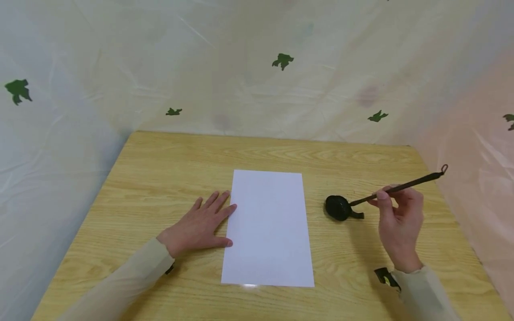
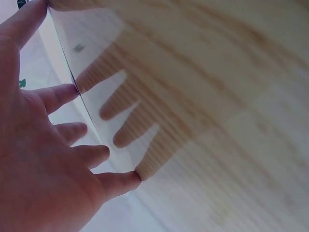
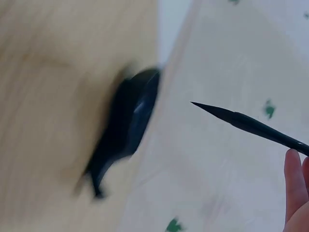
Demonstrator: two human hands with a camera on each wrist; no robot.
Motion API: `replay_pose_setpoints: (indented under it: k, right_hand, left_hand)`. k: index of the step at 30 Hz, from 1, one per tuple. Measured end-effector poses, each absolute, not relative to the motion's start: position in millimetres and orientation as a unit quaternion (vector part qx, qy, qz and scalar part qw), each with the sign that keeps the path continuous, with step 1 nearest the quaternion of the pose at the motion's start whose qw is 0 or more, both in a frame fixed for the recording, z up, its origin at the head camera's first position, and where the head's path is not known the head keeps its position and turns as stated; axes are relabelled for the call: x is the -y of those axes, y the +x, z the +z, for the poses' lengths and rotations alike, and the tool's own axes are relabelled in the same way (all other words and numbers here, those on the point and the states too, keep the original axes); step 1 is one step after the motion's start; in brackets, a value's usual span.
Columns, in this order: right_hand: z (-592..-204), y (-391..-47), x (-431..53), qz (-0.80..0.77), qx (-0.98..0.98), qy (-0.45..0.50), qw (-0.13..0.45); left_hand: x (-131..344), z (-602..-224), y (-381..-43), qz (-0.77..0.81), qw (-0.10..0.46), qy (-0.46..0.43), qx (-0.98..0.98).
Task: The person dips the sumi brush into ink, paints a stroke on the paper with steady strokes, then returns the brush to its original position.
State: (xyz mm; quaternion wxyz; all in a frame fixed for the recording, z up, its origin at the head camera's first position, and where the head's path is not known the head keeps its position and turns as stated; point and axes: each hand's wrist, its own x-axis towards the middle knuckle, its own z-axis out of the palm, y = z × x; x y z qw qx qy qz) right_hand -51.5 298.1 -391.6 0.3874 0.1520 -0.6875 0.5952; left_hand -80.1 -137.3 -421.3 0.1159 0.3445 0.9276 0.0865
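A white sheet of paper (image 1: 269,232) lies upright in the middle of the wooden table (image 1: 160,169). At its left edge, my left hand (image 1: 196,225) rests palm down with spread fingers, its fingertips on the paper's border. My right hand (image 1: 401,218) pinches the dark shaft of a writing brush (image 1: 413,183), whose looped end points up to the right. The brush's lower end overlaps a black inkstone (image 1: 338,208) in the head view. From the right wrist, the pointed black bristle tip (image 3: 212,110) shows apart from the inkstone (image 3: 128,116).
Pale sheeting (image 1: 241,80) with green bird-shaped patches hangs behind the table and along both sides. The inkstone stands right of the paper, with a short spout-like piece (image 1: 358,215) sticking out to the right.
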Motion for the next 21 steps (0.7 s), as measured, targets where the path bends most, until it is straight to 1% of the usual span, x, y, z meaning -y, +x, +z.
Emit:
replay_pose_setpoints:
  k: [3,7,13,21]
  right_hand:
    - [-383.3,-51.5,-277.2,0.677,0.604,0.199,0.371]
    - [-376.1,-52.2,-248.8,0.72,0.55,0.239,0.35]
    - [-371.4,-56.1,-220.1,0.72,0.552,0.261,0.33]
    - [-376.2,-65.4,-198.7,0.691,0.594,0.269,0.312]
  left_hand:
    - [137.5,-423.1,-78.6,0.086,0.11,0.345,-0.928]
    - [136.8,-424.0,-78.0,0.088,0.111,0.346,-0.927]
    - [135.6,-422.0,-78.2,0.093,0.123,0.341,-0.927]
    - [133.0,-423.9,-78.7,0.095,0.117,0.338,-0.929]
